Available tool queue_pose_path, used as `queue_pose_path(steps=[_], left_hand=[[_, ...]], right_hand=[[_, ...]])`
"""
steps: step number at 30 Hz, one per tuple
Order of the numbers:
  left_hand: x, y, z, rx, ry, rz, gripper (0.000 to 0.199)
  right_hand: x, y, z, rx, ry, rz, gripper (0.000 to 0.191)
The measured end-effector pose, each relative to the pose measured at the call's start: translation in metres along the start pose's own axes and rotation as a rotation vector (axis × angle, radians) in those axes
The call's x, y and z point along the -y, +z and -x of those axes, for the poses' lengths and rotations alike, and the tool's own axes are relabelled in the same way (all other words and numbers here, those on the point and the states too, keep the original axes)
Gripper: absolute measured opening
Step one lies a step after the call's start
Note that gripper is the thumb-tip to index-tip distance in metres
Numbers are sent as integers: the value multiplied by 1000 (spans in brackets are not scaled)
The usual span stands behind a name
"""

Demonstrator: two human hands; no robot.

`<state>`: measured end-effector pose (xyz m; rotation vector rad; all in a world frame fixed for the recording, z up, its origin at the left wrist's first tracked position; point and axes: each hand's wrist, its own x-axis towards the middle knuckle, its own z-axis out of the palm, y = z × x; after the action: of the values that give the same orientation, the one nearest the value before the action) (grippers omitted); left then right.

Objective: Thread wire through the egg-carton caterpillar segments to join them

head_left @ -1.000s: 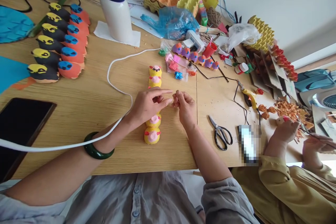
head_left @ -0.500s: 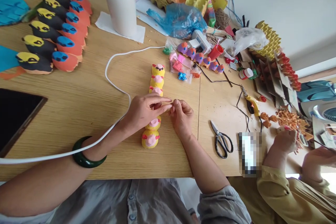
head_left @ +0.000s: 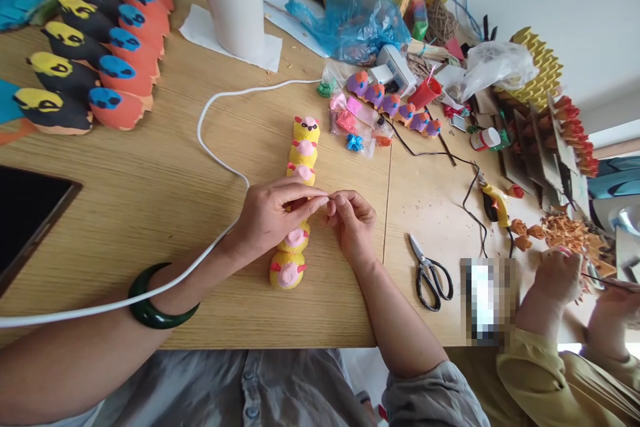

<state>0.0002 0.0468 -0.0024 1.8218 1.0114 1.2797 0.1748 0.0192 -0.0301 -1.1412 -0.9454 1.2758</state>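
A strip of yellow egg-carton cups (head_left: pixel 290 272) with pink faces and red ears lies upright in front of me; the farthest cup has dark eyes. My left hand (head_left: pixel 277 213) reaches over its middle and hides part of it, thumb and forefinger pinched together. Just right of the strip, my right hand (head_left: pixel 353 220) is closed in a pinch too. The fingertips of both hands meet at a tiny dark bit, too small to name. A white cable (head_left: pixel 210 243) crosses my left forearm near the dark green bangle (head_left: pixel 163 297).
Black-handled scissors (head_left: pixel 430 273) lie to the right, near a blurred-out phone (head_left: pixel 485 303) and a yellow glue gun (head_left: pixel 495 203). Purple painted cups (head_left: pixel 390 105) and coloured clay packets (head_left: pixel 347 121) lie beyond. A co-worker's hands (head_left: pixel 560 273) are at far right. Black-and-yellow cups (head_left: pixel 75 73) stand left.
The view has shifted slightly, so things at the right sit farther right. My hands keep the same pinch over the strip, with the fingertips still together.
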Motion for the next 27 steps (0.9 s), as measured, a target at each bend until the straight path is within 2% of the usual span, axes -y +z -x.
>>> queue_pose_path(steps=[3, 7, 12, 19, 22, 27], left_hand=[[1, 1, 1, 13, -32, 3, 14], [1, 2, 1, 11, -60, -33, 30], [1, 1, 0, 37, -12, -51, 12], [0, -1, 2, 43, 46, -99, 9], [2, -1, 2, 47, 41, -121, 9], [4, 1, 2, 23, 66, -134, 24]], right_hand=[[0, 2, 1, -7, 22, -18, 32], [0, 3, 2, -39, 35, -18, 34], [-1, 2, 3, 9, 5, -22, 28], [3, 3, 4, 43, 66, -62, 33], [3, 4, 3, 37, 82, -81, 32], [0, 3, 3, 10, 66, -69, 31]])
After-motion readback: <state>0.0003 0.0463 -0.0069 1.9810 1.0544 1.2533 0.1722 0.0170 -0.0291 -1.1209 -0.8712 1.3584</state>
